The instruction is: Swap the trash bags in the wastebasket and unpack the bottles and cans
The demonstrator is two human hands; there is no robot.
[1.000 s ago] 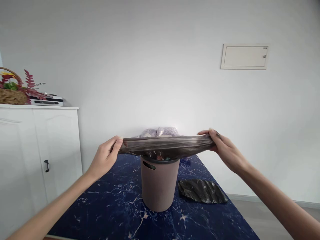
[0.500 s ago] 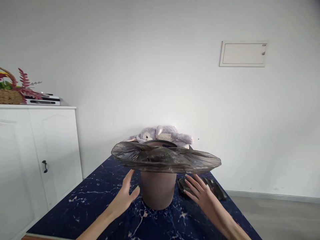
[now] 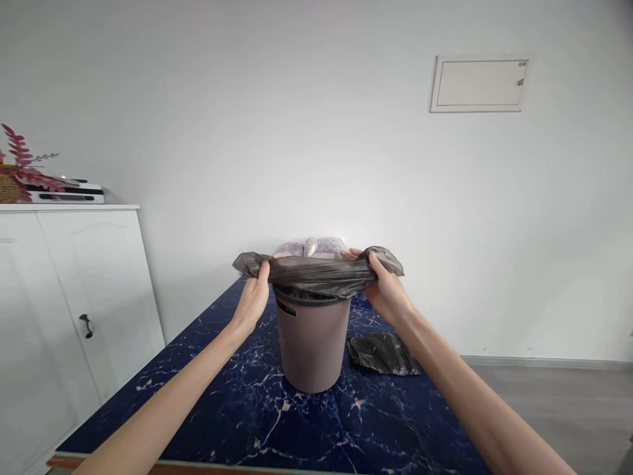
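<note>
A brown-grey trash can stands upright on the dark blue marbled table. Over its mouth a thin black trash bag is stretched sideways, its lower part inside the dark rim. My left hand is closed on the bag's left side, thumb in front. On the right side my right hand pinches the bag between thumb and fingers, some fingertips showing behind it. A folded black plastic bundle lies on the table right of the can.
Behind the can lies a grey plush toy, partly hidden by the bag. A white cabinet stands at the left, with a basket of flowers and a white device on top. A wall panel hangs at the upper right.
Both hands have risen from beside the can and taken hold of the bag. The bag's wide, loose opening is drawn up and narrower, baring the can's front rim and handle slot.
</note>
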